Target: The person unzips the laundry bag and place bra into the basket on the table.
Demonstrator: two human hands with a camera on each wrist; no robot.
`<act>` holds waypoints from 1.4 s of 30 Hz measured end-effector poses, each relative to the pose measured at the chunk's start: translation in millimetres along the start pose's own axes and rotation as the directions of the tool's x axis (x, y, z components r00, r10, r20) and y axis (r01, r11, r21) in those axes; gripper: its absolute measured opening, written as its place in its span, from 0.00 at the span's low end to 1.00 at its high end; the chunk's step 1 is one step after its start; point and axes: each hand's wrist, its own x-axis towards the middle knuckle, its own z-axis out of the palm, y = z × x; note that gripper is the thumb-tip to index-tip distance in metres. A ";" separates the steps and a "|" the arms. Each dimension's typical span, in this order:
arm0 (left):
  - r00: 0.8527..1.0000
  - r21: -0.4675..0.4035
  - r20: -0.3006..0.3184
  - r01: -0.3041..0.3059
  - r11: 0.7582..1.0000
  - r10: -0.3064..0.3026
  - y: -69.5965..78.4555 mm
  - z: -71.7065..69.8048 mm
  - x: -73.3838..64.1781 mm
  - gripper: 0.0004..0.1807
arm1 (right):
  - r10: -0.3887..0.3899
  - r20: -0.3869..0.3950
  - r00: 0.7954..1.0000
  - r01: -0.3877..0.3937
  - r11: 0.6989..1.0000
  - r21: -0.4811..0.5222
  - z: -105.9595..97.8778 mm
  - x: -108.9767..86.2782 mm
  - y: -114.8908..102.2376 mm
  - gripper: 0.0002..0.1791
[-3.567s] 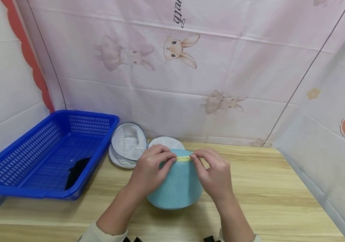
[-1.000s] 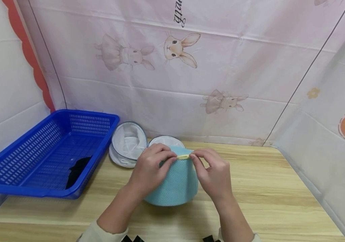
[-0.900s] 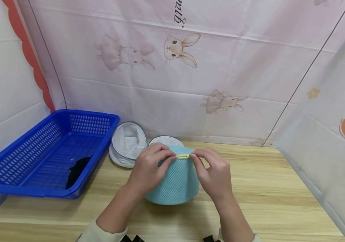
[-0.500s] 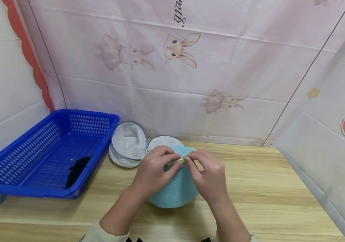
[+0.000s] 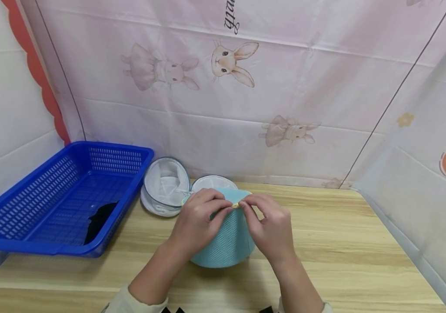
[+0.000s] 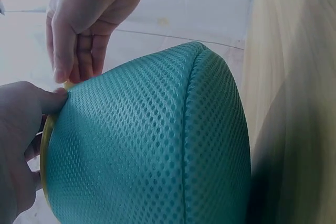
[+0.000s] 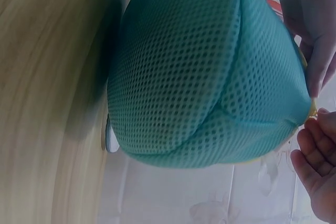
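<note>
A teal mesh laundry bag (image 5: 223, 250) with yellow trim hangs upright between the two hands, its rounded base near the wooden table; whether it touches the table I cannot tell. At the rim, my left hand (image 5: 197, 222) pinches the yellow edging (image 5: 236, 205) between thumb and index finger. My right hand (image 5: 271, 226) pinches the same edging just to the right, fingertips almost meeting the left ones. The left wrist view shows the mesh side (image 6: 131, 129) and its seam up close. In the right wrist view the bag (image 7: 173, 66) has a fold running toward the pinched spot.
A blue slotted basket (image 5: 56, 250) with a black cloth (image 5: 99, 221) in it stands at the left. Behind the bag are a round white mesh bag (image 5: 167, 182) with a dark rim and another white round one (image 5: 215, 181), partly hidden. A rabbit-printed sheet (image 5: 285, 87) forms the back wall.
Both hands have come closer together, so less yellow edging shows between their fingertips. The right hand has shifted left and the left hand slightly right. The basket and white bags have stayed put.
</note>
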 end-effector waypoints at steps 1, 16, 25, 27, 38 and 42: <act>1.000 -0.003 -0.002 0.002 1.000 -0.002 -0.5 -0.2 0.1 0.05 | 0.002 -0.007 1.000 -0.002 1.000 0.000 -0.7 0.2 0.6 0.07; 1.000 0.004 0.012 0.023 1.000 -0.023 -2.2 -5.5 2.2 0.05 | 0.054 -0.008 0.999 -0.054 0.998 -0.020 -4.3 0.5 5.8 0.06; 0.999 -0.008 0.049 0.013 1.000 -0.013 -0.8 -2.9 0.4 0.07 | 0.096 0.038 0.995 -0.097 0.995 0.030 0.6 -1.8 -1.0 0.03; 0.998 -0.003 0.060 0.006 1.000 -0.006 0.0 -1.5 -0.1 0.06 | 0.064 0.050 0.997 -0.065 0.997 0.035 2.4 -2.1 -2.7 0.03; 0.994 0.036 0.092 0.048 0.998 -0.051 2.2 -0.6 -1.1 0.02 | 0.112 0.079 0.991 -0.112 0.994 0.003 0.9 -3.3 0.9 0.05; 0.963 0.077 0.223 0.137 0.988 -0.151 1.9 -2.6 -2.0 0.02 | 0.282 0.171 0.944 -0.278 0.959 -0.050 -5.1 -3.1 6.4 0.01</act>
